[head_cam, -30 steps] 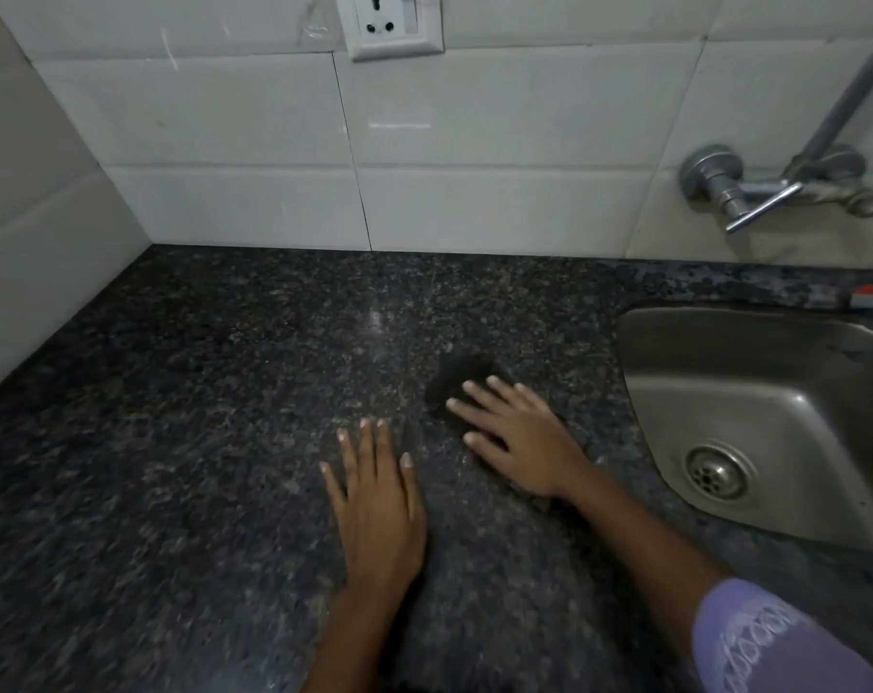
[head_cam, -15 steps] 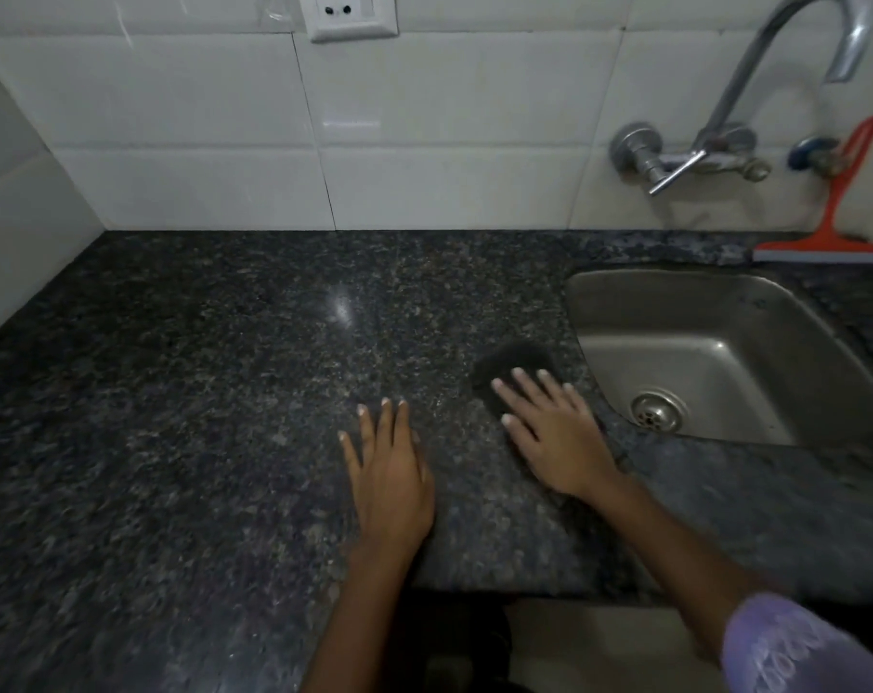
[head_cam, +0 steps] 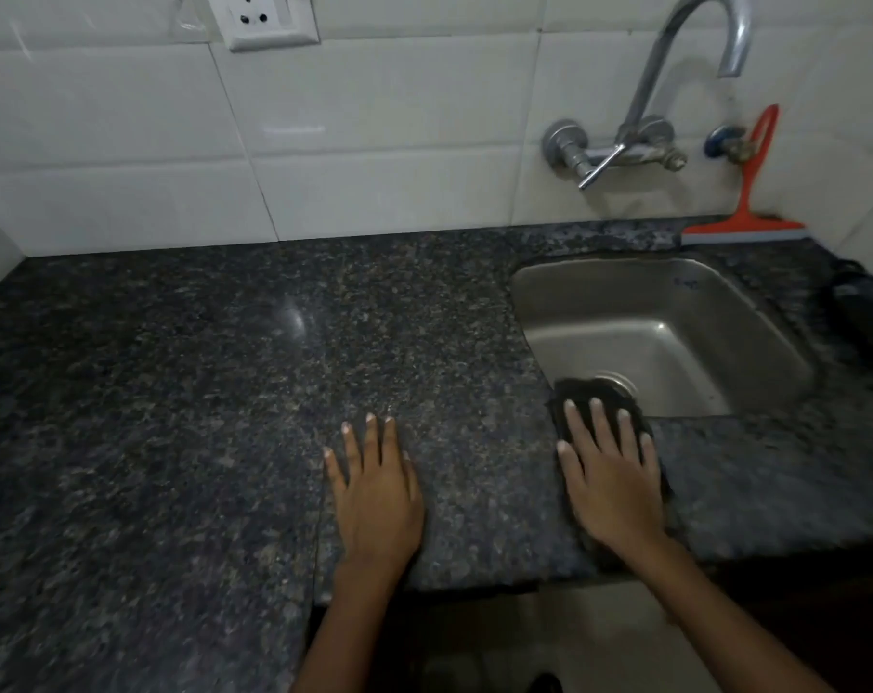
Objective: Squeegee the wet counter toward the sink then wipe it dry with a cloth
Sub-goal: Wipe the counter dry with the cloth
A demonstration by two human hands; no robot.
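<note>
My right hand [head_cam: 612, 480] presses flat on a dark cloth [head_cam: 582, 392] at the front left rim of the steel sink [head_cam: 674, 312]; the cloth's far edge hangs over the basin by the drain. My left hand [head_cam: 374, 497] lies flat with fingers spread on the dark granite counter [head_cam: 199, 392], holding nothing. An orange squeegee [head_cam: 747, 212] leans against the tiled wall behind the sink, untouched.
A chrome tap [head_cam: 644, 112] juts from the white tiled wall above the sink. A wall socket [head_cam: 269, 17] sits at the top left. A dark object [head_cam: 864, 307] rests on the counter right of the sink. The counter's front edge runs just under my wrists.
My right hand has slid the cloth rightward across the counter to the sink's rim. The left hand has stayed flat in about the same spot. The view has shifted right.
</note>
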